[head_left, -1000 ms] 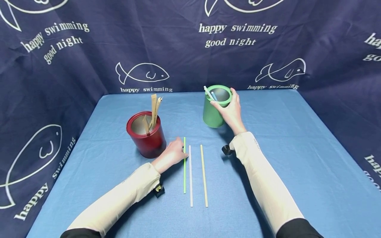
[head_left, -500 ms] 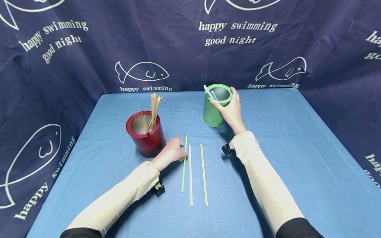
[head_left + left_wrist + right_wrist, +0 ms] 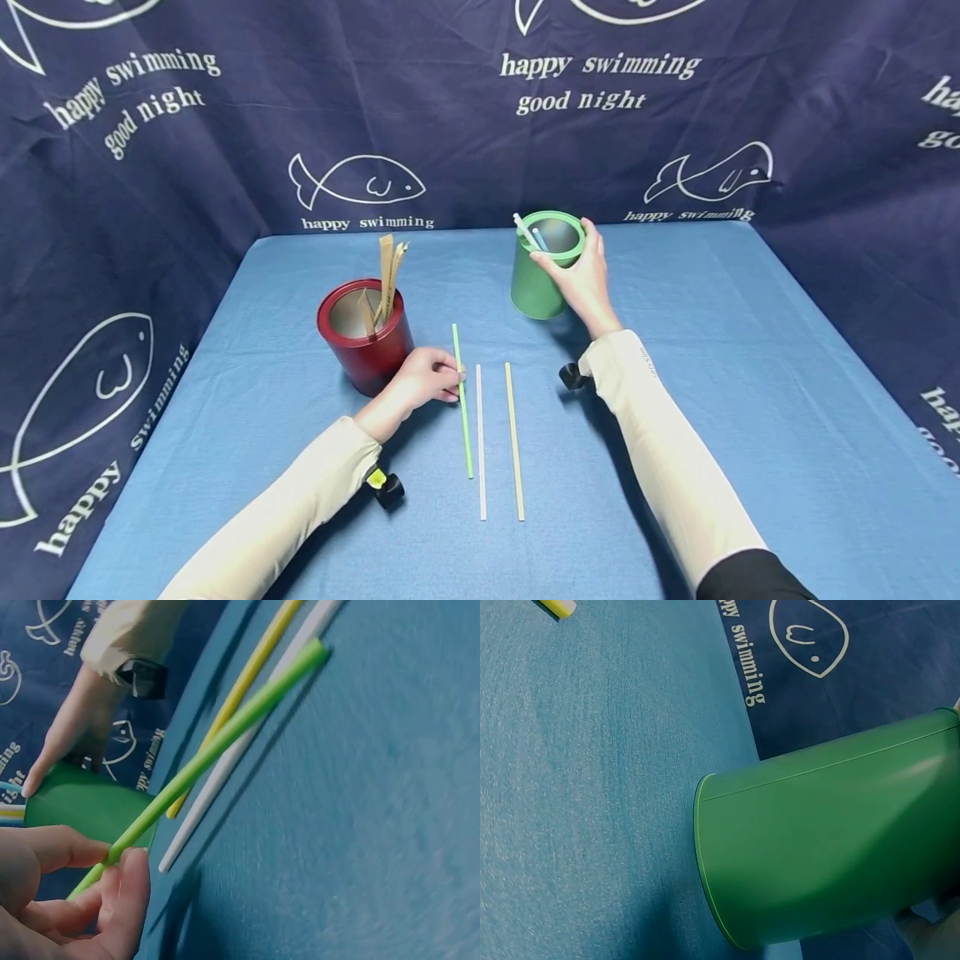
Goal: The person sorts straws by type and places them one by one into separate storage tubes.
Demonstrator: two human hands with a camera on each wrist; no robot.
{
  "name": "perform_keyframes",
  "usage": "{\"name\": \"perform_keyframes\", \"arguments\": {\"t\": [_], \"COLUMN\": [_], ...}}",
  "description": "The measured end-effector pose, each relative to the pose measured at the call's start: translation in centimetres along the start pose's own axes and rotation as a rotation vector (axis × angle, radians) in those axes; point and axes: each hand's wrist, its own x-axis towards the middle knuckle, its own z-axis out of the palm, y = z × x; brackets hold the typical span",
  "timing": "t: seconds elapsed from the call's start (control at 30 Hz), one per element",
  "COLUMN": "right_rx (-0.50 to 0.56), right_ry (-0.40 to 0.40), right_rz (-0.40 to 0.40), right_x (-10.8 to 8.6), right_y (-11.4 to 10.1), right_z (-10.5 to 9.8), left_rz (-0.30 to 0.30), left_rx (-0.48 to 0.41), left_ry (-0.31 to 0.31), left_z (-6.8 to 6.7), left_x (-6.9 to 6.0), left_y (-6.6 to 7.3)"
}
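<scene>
Between thumb and fingers my left hand (image 3: pixel 426 377) pinches a thin green drinking straw (image 3: pixel 464 425). In the left wrist view the straw (image 3: pixel 217 742) stands off the cloth, its shadow apart from it. A whitish straw (image 3: pixel 481 450) and a pale yellow straw (image 3: pixel 514 450) lie to its right, roughly parallel. My right hand (image 3: pixel 583 283) grips the green can (image 3: pixel 532 287) near its rim, thumb on the near side. A white straw (image 3: pixel 526 232) and a blue straw (image 3: pixel 539 241) lean inside that can. The right wrist view shows mostly the can's side (image 3: pixel 825 832).
The red can (image 3: pixel 375 367) stands just beyond my left hand, with several flat wooden sticks (image 3: pixel 388 275) poking out of it. Blue cloth (image 3: pixel 675 350) covers the table. A dark curtain (image 3: pixel 480 125) printed with fish rises behind the table and at both sides.
My left hand has taken hold of the green straw, lifted it and drawn it slightly left, turning it away from the white one. The right hand and green can have stayed put.
</scene>
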Motion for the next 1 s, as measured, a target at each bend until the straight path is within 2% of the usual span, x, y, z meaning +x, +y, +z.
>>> {"name": "perform_keyframes", "arguments": {"t": [0.33, 0.47, 0.73, 1.0], "right_rx": [-0.006, -0.006, -0.007, -0.013], "right_ry": [-0.004, -0.003, -0.006, 0.0], "right_rz": [0.009, 0.011, 0.009, 0.005], "right_x": [0.1, 0.1, 0.1, 0.0], "right_y": [0.0, 0.0, 0.0, 0.0], "right_z": [0.1, 0.0, 0.0, -0.1], "left_rz": [0.072, 0.104, 0.112, 0.187], "left_rx": [-0.148, -0.171, -0.215, -0.22], "left_ry": [0.032, 0.05, 0.088, 0.095], "left_z": [-0.3, -0.1, 0.2, 0.0], "left_x": [-1.8, -2.3, -3.4, -4.4], "left_y": [-0.3, -0.4, 0.0, 0.8]}}
